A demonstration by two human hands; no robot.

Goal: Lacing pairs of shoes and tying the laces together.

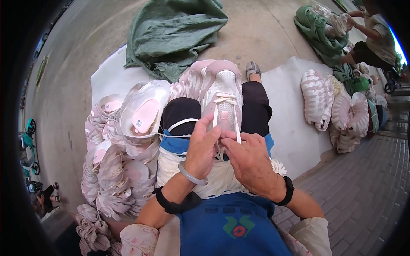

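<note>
A pink and white shoe upper [225, 81] lies across my lap, toe pointing away from me. Its white shoelace [226, 99] is threaded through the far eyelets, and two strands run back toward my hands. My left hand [203, 147] is closed on the left side of the lacing, thumb and fingers pinching there. Beside it, my right hand [253, 161] is closed with the fingertips pinching the other lace strand. The two hands nearly touch, and their exact fingertip grip is partly hidden. Below them, a thick bundle of white laces [171, 170] spreads over my blue apron [222, 230].
Stacked shoe uppers [113, 175] stand close on my left, one with a pink insole [145, 115]. A green sack [175, 32] lies ahead. More bundled uppers [317, 98] rest to the right on a white sheet [294, 141]. At far right a person [376, 38] handles uppers by another sack.
</note>
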